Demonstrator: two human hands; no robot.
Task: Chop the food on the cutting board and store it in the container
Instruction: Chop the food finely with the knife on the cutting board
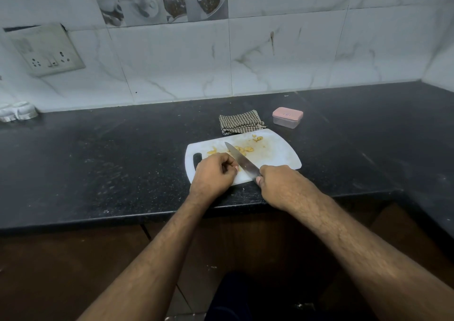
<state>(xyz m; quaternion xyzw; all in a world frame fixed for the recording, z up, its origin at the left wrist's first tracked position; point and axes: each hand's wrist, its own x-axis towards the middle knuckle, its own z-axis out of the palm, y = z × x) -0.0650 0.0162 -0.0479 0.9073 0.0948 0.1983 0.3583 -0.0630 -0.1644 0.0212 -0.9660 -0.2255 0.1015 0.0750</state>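
Observation:
A white cutting board [275,156] lies on the black counter. Several yellow food pieces [243,149] are scattered across its far half, a few more near its far edge [257,138]. My right hand [277,183] grips the handle of a kitchen knife [242,159], whose blade slants to the upper left over the board. My left hand [215,172] rests curled on the board's near left part, right beside the blade; whether its fingers hold a piece is hidden. A small clear container with a pink lid [287,117] stands closed behind the board to the right.
A checked cloth [239,124] lies folded just behind the board, touching its far edge. The black counter [110,163] ends in a front edge close to my forearms. A tiled wall with a socket plate [46,50] rises behind. White objects [17,113] sit far left.

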